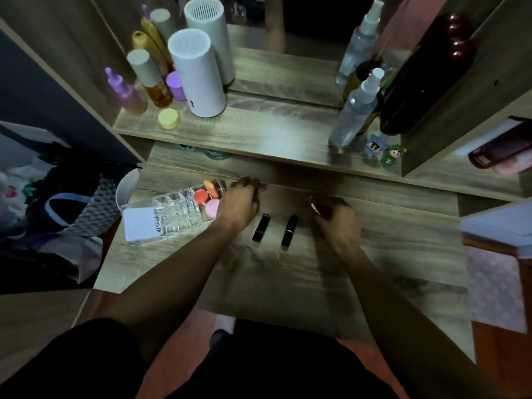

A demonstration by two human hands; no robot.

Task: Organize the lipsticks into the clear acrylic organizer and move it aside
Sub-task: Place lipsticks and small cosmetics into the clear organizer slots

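The clear acrylic organizer (175, 213) lies on the wooden desk at the left, with orange and pink makeup sponges (207, 200) in its right end. My left hand (240, 201) hovers just right of it, fingers curled around a small pinkish lipstick (262, 188). Two black lipsticks stand on the desk between my hands, one (261, 227) nearer my left hand and one (289, 230) to its right. My right hand (335, 216) is closed on a dark red lipstick with a gold band (315, 208).
A white card (141, 224) rests against the organizer's left end. The raised shelf behind holds bottles (149, 79), two white cylinders (198, 79), spray bottles (355, 110) and small figurines (383, 152). Bags (66, 205) lie on the floor at the left.
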